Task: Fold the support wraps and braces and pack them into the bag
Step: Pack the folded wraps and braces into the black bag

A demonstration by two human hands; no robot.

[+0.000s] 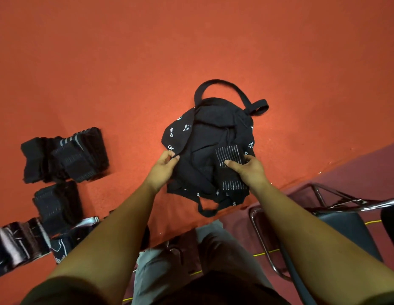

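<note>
Orange worktop (213, 40) carries a black printed bag (215, 133) mid-frame, mouth facing the person. L hand (164, 164): fingers pinch the bag's near-left rim, holding it open. R hand (250, 170) grips a folded striped wrap (230, 154), thumb on top, right over the opening; its long axis points into the bag. More wraps (66, 155) stacked far left, nearer L hand

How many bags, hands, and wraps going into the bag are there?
Bags: 1 (black bag)
Hands: 2 (left hand, right hand)
Wraps held over the bag: 1 (striped wrap)
Total: 4
</note>
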